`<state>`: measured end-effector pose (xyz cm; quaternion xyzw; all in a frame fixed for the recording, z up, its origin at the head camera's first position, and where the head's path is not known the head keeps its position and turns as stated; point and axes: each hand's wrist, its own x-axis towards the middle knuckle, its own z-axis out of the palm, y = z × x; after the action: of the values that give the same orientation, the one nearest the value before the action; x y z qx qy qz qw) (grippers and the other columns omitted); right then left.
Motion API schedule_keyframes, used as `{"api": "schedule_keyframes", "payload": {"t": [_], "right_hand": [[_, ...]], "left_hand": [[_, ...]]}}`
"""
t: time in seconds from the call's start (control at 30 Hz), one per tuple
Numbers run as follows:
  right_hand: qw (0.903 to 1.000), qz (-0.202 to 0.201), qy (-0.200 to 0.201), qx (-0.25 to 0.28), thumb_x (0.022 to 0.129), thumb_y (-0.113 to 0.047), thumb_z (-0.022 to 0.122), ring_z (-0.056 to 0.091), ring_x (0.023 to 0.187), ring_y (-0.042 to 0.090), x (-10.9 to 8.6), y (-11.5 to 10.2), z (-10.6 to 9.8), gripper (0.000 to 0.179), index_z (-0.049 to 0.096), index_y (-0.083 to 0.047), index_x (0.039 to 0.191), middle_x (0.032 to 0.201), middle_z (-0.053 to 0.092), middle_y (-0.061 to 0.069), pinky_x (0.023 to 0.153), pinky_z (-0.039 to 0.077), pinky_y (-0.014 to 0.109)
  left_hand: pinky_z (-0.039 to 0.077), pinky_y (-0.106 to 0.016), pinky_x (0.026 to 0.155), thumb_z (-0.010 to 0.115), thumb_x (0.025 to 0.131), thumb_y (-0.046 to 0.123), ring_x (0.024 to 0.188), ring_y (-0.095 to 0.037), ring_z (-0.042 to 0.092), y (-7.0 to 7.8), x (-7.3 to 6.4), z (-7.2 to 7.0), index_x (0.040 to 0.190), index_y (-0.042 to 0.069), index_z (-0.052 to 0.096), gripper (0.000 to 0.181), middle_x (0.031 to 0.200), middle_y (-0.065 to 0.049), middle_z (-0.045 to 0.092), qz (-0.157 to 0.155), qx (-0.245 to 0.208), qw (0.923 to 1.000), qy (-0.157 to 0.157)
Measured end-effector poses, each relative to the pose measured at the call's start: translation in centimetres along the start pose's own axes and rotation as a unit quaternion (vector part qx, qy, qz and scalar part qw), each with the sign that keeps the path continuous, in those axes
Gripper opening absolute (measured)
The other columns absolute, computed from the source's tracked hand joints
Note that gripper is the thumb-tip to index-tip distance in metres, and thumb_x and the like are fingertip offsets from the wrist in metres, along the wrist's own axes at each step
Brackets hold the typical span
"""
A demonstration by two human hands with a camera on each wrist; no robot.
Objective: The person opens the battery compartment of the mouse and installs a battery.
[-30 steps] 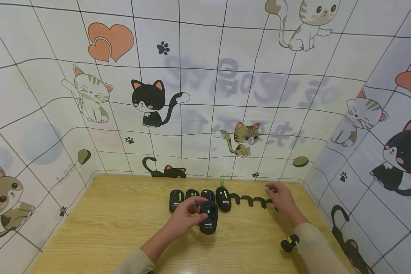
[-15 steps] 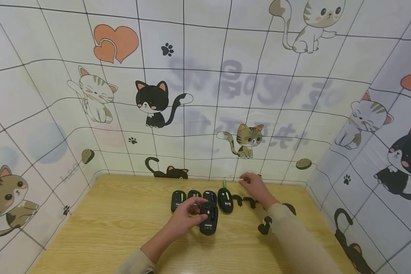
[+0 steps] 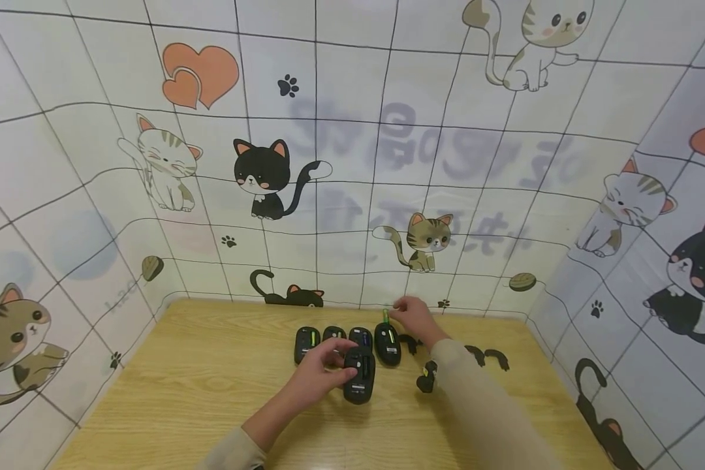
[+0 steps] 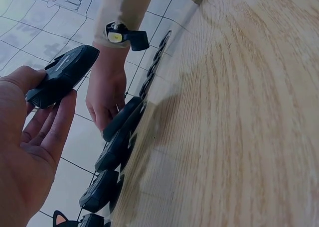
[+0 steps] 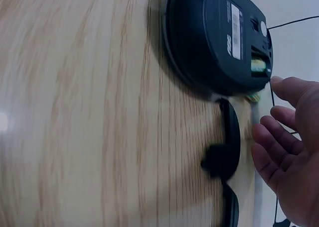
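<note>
My left hand (image 3: 316, 373) holds a black computer mouse (image 3: 360, 382) above the table, thumb on one side and fingers on the other. Its underside and open battery slot face me in the head view. My right hand (image 3: 418, 321) is beside a green battery (image 3: 386, 316) at the far end of the rightmost mouse (image 3: 388, 344) in a row. In the right wrist view its loosely bent fingers (image 5: 271, 137) appear to hold nothing; the thumb tip is close to that mouse. A battery (image 5: 258, 65) lies in that mouse's slot.
Several upturned mice stand in a row, the leftmost mouse (image 3: 307, 344) showing a yellow-green battery. Curved black covers (image 3: 496, 358) lie to the right, partly behind the right sleeve (image 3: 476, 391). A cat-print cloth wall (image 3: 341, 261) rises behind the wooden table (image 3: 182, 378).
My right hand has moved left, from over the curved covers to the green battery behind the rightmost mouse. The left hand keeps its mouse in nearly the same place.
</note>
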<state>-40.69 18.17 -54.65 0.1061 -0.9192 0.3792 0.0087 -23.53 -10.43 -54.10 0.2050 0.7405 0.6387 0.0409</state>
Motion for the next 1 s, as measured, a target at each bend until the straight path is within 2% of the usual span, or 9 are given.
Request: {"api": "schedule_keyframes", "payload": {"t": [0.33, 0.67, 0.8, 1.0], "right_hand": [[0.9992, 0.038, -0.003, -0.012, 0.101, -0.022, 0.083, 0.071, 0.097, 0.031, 0.5, -0.7, 1.0, 0.024, 0.078, 0.001, 0.107, 0.108, 0.077, 0.014, 0.089, 0.061, 0.051], [0.9984, 0.057, 0.000, -0.006, 0.098, -0.022, 0.086, 0.071, 0.098, 0.031, 0.8, -0.2, 1.6, 0.025, 0.078, 0.000, 0.106, 0.107, 0.077, 0.013, 0.089, 0.061, 0.051], [0.9983, 0.058, 0.003, -0.002, 0.097, -0.020, 0.086, 0.069, 0.093, 0.028, 1.1, 0.3, 1.9, 0.021, 0.079, -0.001, 0.103, 0.104, 0.076, 0.011, 0.085, 0.061, 0.048], [0.9992, 0.039, 0.011, 0.003, 0.097, -0.012, 0.083, 0.067, 0.089, 0.026, 1.1, 0.9, 2.0, 0.012, 0.080, -0.001, 0.100, 0.103, 0.076, 0.011, 0.080, 0.060, 0.046]], "left_hand": [[0.068, -0.035, 0.079, 0.084, 0.100, 0.014, 0.104, -0.024, 0.071, 0.0, -0.1, -0.1, 0.140, 0.019, 0.070, 0.043, 0.129, -0.009, 0.069, -0.001, 0.017, 0.9998, 0.009], [0.065, -0.033, 0.080, 0.085, 0.099, 0.015, 0.102, -0.022, 0.071, 0.0, -0.2, -0.2, 0.141, 0.019, 0.070, 0.044, 0.129, -0.009, 0.070, 0.002, 0.034, 0.9993, 0.016], [0.065, -0.033, 0.080, 0.086, 0.099, 0.015, 0.102, -0.022, 0.071, 0.0, -0.2, -0.3, 0.140, 0.020, 0.071, 0.044, 0.129, -0.008, 0.070, 0.001, 0.034, 0.9993, 0.017], [0.066, -0.033, 0.080, 0.085, 0.099, 0.014, 0.102, -0.024, 0.071, 0.0, -0.2, -0.3, 0.140, 0.020, 0.071, 0.044, 0.132, -0.008, 0.070, -0.002, 0.022, 0.9996, 0.018]]}}
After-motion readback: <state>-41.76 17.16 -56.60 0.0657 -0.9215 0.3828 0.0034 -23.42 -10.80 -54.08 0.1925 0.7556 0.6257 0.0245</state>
